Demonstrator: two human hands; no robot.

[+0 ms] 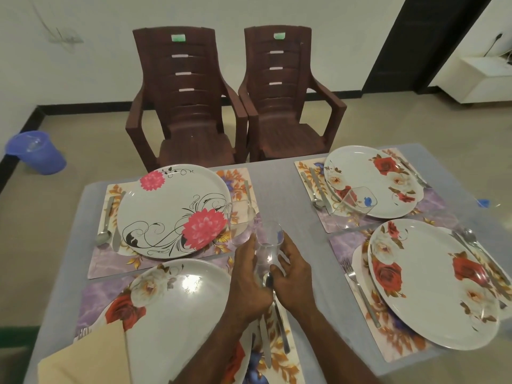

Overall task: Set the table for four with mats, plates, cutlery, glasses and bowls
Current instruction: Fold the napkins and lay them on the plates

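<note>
Your left hand (pixel 250 275) and right hand (pixel 293 273) both curl around one clear glass (pixel 268 246), held upright near the middle of the bench (pixel 279 189), just past the near-left mat (pixel 279 356), whose spoon (pixel 268 281) lies directly under it.

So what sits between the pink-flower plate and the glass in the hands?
In the head view, another clear glass stands between the pink-flower plate and the held glass, on the mat's right edge.
</note>
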